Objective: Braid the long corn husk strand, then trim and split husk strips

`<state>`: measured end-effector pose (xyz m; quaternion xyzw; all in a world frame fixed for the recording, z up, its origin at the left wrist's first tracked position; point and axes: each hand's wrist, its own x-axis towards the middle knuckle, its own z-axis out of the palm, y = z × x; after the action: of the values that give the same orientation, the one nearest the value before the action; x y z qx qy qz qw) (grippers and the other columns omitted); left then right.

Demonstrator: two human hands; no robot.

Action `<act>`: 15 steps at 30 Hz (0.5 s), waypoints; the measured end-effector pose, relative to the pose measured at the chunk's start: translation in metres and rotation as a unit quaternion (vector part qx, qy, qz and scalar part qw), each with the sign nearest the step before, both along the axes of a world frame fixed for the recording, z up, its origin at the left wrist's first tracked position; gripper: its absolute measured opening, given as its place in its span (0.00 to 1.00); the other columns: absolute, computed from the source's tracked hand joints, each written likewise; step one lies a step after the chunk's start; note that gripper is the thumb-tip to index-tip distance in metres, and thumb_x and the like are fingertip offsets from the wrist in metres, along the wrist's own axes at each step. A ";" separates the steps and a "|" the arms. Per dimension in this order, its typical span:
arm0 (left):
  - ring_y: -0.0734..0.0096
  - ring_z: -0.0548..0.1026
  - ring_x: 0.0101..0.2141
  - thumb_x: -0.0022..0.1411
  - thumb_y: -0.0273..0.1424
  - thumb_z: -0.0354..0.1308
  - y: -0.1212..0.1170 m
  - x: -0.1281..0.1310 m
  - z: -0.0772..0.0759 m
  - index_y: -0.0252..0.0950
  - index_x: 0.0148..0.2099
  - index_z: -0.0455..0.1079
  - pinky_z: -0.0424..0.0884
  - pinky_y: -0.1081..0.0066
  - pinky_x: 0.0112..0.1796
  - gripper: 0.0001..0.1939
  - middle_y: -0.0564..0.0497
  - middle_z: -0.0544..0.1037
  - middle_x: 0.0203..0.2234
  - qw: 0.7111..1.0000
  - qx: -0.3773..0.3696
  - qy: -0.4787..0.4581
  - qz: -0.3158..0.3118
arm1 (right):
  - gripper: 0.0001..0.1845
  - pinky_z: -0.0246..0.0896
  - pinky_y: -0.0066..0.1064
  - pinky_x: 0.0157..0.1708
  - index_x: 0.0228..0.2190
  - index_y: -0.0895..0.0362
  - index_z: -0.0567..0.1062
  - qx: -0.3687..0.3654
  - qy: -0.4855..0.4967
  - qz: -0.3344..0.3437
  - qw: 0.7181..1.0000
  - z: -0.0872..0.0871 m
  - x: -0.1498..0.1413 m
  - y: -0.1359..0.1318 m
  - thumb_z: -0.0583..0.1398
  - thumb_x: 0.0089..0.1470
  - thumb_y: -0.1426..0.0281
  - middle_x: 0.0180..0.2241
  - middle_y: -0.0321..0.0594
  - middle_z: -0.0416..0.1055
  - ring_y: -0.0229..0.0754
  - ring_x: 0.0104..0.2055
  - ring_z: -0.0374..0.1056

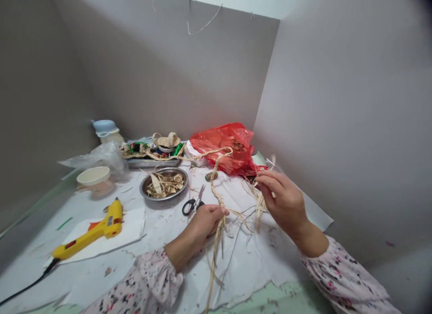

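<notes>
A plaited straw braid [216, 188] is clamped near its unfinished end in the closed left hand [205, 219], apparently so that the plait stays tight, and its far length is draped across the paper-covered table [158, 228]. Loose straw strands [259, 206] are pinched by the right hand [281, 199], held well apart. Scissors [192, 205], a steel bowl [143, 190] of straw scraps and a yellow glue gun [101, 228] are laid within reach.
</notes>
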<state>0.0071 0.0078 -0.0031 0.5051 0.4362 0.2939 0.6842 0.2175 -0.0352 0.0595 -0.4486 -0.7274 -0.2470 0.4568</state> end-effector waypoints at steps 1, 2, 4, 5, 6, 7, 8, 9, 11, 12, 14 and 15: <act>0.83 0.44 0.14 0.51 0.38 0.58 0.000 0.000 -0.001 0.31 0.32 0.70 0.36 0.72 0.19 0.13 0.64 0.51 0.12 1.000 0.001 -0.001 -0.002 | 0.12 0.66 0.35 0.46 0.41 0.53 0.73 0.026 0.008 0.008 1.000 0.003 -0.002 -0.004 0.57 0.57 0.78 0.42 0.43 0.75 0.42 0.44 0.71; 0.83 0.44 0.14 0.51 0.38 0.58 0.000 0.000 -0.002 0.32 0.31 0.70 0.36 0.72 0.19 0.13 0.64 0.51 0.12 1.000 0.001 -0.001 -0.004 | 0.13 0.66 0.36 0.46 0.41 0.53 0.73 0.046 0.017 0.017 0.999 0.007 -0.004 -0.009 0.58 0.56 0.79 0.42 0.43 0.75 0.42 0.44 0.71; 0.83 0.44 0.14 0.52 0.38 0.59 0.000 0.000 -0.002 0.32 0.31 0.70 0.36 0.71 0.19 0.12 0.64 0.51 0.12 1.000 0.004 -0.002 -0.006 | 0.15 0.67 0.36 0.45 0.42 0.53 0.72 0.069 0.043 0.037 0.996 0.013 -0.010 -0.019 0.58 0.54 0.81 0.41 0.43 0.75 0.42 0.43 0.72; 0.83 0.44 0.14 0.52 0.38 0.59 0.000 0.000 -0.003 0.32 0.31 0.70 0.36 0.71 0.19 0.12 0.64 0.51 0.13 1.000 0.004 -0.004 -0.007 | 0.15 0.67 0.36 0.44 0.41 0.53 0.73 0.069 0.068 0.045 0.994 0.017 -0.013 -0.024 0.58 0.54 0.81 0.40 0.42 0.75 0.42 0.42 0.72; 0.83 0.44 0.15 0.52 0.38 0.59 0.000 0.000 -0.003 0.32 0.31 0.70 0.36 0.71 0.19 0.13 0.64 0.51 0.13 1.000 0.003 -0.007 -0.006 | 0.13 0.68 0.35 0.42 0.39 0.53 0.73 0.054 0.103 0.050 0.992 0.020 -0.017 -0.028 0.58 0.54 0.79 0.38 0.42 0.75 0.42 0.40 0.72; 0.83 0.44 0.15 0.52 0.38 0.59 0.000 0.000 -0.002 0.32 0.31 0.70 0.36 0.71 0.19 0.13 0.64 0.51 0.13 1.000 0.002 -0.010 -0.005 | 0.10 0.68 0.33 0.38 0.38 0.53 0.73 0.018 0.149 0.053 0.987 0.022 -0.021 -0.031 0.58 0.54 0.78 0.36 0.41 0.75 0.41 0.37 0.72; 0.83 0.44 0.15 0.52 0.39 0.60 0.000 0.000 -0.002 0.32 0.31 0.70 0.36 0.71 0.19 0.13 0.64 0.51 0.13 1.000 0.003 -0.013 -0.003 | 0.07 0.68 0.31 0.34 0.37 0.54 0.73 -0.042 0.202 0.061 0.977 0.025 -0.026 -0.033 0.58 0.55 0.75 0.33 0.39 0.75 0.39 0.33 0.72; 0.83 0.44 0.15 0.52 0.39 0.60 0.000 0.000 -0.002 0.32 0.31 0.70 0.36 0.71 0.19 0.14 0.64 0.51 0.13 1.000 0.003 -0.014 -0.002 | 0.06 0.67 0.29 0.29 0.37 0.55 0.72 -0.122 0.257 0.074 0.956 0.026 -0.030 -0.033 0.58 0.56 0.72 0.30 0.38 0.74 0.38 0.29 0.70; 0.83 0.44 0.15 0.52 0.40 0.60 -0.001 0.001 0.000 0.32 0.30 0.69 0.36 0.71 0.19 0.14 0.64 0.51 0.12 1.000 0.010 -0.017 -0.001 | 0.08 0.61 0.26 0.21 0.38 0.57 0.71 -0.298 0.347 0.114 0.882 0.023 -0.038 -0.031 0.57 0.56 0.67 0.25 0.35 0.72 0.35 0.22 0.66; 0.83 0.44 0.15 0.52 0.40 0.60 -0.002 0.001 0.001 0.33 0.29 0.68 0.36 0.71 0.19 0.14 0.64 0.51 0.12 1.000 0.013 -0.018 0.001 | 0.11 0.59 0.24 0.18 0.39 0.57 0.70 -0.372 0.374 0.136 0.838 0.019 -0.042 -0.028 0.57 0.56 0.65 0.23 0.34 0.71 0.34 0.20 0.64; 0.83 0.43 0.15 0.52 0.41 0.61 -0.003 0.001 0.002 0.33 0.29 0.68 0.36 0.72 0.19 0.14 0.64 0.50 0.12 1.000 0.014 -0.021 0.003 | 0.12 0.54 0.24 0.17 0.38 0.58 0.70 -0.453 0.402 0.154 0.781 0.005 -0.050 -0.020 0.57 0.54 0.64 0.21 0.32 0.70 0.33 0.17 0.61; 0.83 0.44 0.15 0.52 0.41 0.61 -0.003 0.001 0.002 0.33 0.29 0.68 0.36 0.72 0.19 0.15 0.64 0.50 0.12 1.000 0.015 -0.024 0.004 | 0.12 0.54 0.24 0.17 0.38 0.58 0.70 -0.473 0.407 0.153 0.766 -0.004 -0.053 -0.016 0.57 0.54 0.63 0.21 0.32 0.70 0.32 0.17 0.59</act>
<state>0.0086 0.0052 -0.0013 0.5065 0.4174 0.3149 0.6856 0.1642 -0.0511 0.0554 -0.5492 -0.5566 0.4075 0.4717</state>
